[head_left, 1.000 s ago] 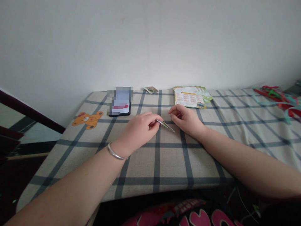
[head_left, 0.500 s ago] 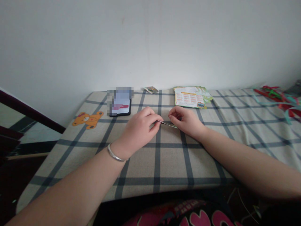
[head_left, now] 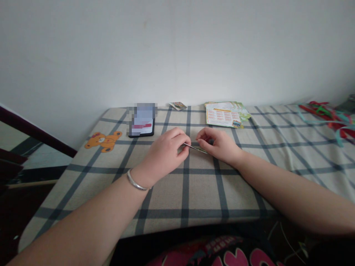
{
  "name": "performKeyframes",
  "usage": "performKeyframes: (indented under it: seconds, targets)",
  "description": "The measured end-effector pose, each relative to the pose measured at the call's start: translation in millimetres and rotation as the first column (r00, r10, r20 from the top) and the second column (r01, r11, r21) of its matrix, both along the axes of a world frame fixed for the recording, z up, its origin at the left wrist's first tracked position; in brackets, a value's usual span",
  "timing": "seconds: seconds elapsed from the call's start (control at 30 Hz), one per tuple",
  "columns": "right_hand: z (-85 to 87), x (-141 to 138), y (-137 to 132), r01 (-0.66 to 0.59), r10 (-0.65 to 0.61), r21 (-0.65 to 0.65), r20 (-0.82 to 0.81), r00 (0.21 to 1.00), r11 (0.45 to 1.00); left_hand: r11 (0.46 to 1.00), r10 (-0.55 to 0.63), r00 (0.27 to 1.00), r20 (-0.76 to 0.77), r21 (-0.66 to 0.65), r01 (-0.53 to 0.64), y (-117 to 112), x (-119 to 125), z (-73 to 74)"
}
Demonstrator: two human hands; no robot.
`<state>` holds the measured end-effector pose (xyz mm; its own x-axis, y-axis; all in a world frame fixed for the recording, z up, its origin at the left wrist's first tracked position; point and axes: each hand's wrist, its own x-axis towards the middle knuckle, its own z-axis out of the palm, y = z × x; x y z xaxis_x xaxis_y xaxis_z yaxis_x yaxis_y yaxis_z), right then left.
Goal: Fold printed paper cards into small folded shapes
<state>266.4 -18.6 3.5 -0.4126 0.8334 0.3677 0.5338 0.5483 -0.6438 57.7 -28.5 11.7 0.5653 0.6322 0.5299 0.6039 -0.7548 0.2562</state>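
A thin flat piece, perhaps paper or card (head_left: pixel 197 149), is seen almost edge-on between my hands, low over the checked tablecloth. My left hand (head_left: pixel 169 147), with a silver bangle at the wrist, pinches its left end between thumb and fingers. At the other end my right hand (head_left: pixel 219 145) is curled with thumb near forefinger, and the piece runs in beneath the thumb. The hidden fingers of that hand leave its exact hold unclear. Because of the shallow angle, the face of the piece does not show.
Against the wall are a phone (head_left: pixel 142 123), a small folded card (head_left: pixel 178 106) and a stack of printed cards (head_left: pixel 223 115). An orange bear cutout (head_left: pixel 103 141) lies at left, red and green ribbons (head_left: pixel 323 112) at far right. The checked tablecloth (head_left: pixel 172 195) spans the table.
The thin piece has tilted slightly between my hands. My right hand has shifted a little downward and left, with its fingers curled slightly differently; my left hand has barely moved.
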Motion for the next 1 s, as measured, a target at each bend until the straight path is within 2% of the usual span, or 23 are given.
performKeyframes:
  seconds: [0.13, 0.23, 0.43, 0.7, 0.8, 1.0]
  targets:
    - [4.1, 0.7, -2.3, -0.093, 0.093, -0.005, 0.01, 0.996, 0.996, 0.998, 0.034, 0.997, -0.066, 0.058, -0.03, -0.3, 0.6, 1.7]
    - [6.2, 1.7, -5.1, -0.141, 0.141, 0.007, -0.035, 0.989, 0.99, 0.992, 0.069, 0.997, -0.043, 0.107, -0.064, -0.3, -0.1, 3.0]
    - [3.9, 2.5, -6.6, -0.094, 0.104, 0.093, -0.104, 0.989, 0.991, 0.986, 0.15, 0.988, 0.038, 0.071, -0.152, 0.0, -1.5, 2.5]
    - [2.9, -0.6, -6.0, -0.052, 0.062, 0.093, -0.116, 0.991, 0.994, 0.998, 0.03, 0.993, 0.117, -0.051, -0.025, 0.5, -0.8, -2.4]
    - [3.6, -1.5, -6.8, -0.062, 0.067, 0.038, -0.144, 0.987, 0.997, 0.994, 0.058, 0.994, 0.092, -0.098, -0.049, -0.2, -0.6, -3.2]
    - [1.2, -3.0, -4.6, -0.16, 0.081, -0.203, -0.349, 0.934, 0.966, 0.987, 0.109, 0.994, 0.031, -0.118, -0.105, -3.6, -0.9, -1.0]
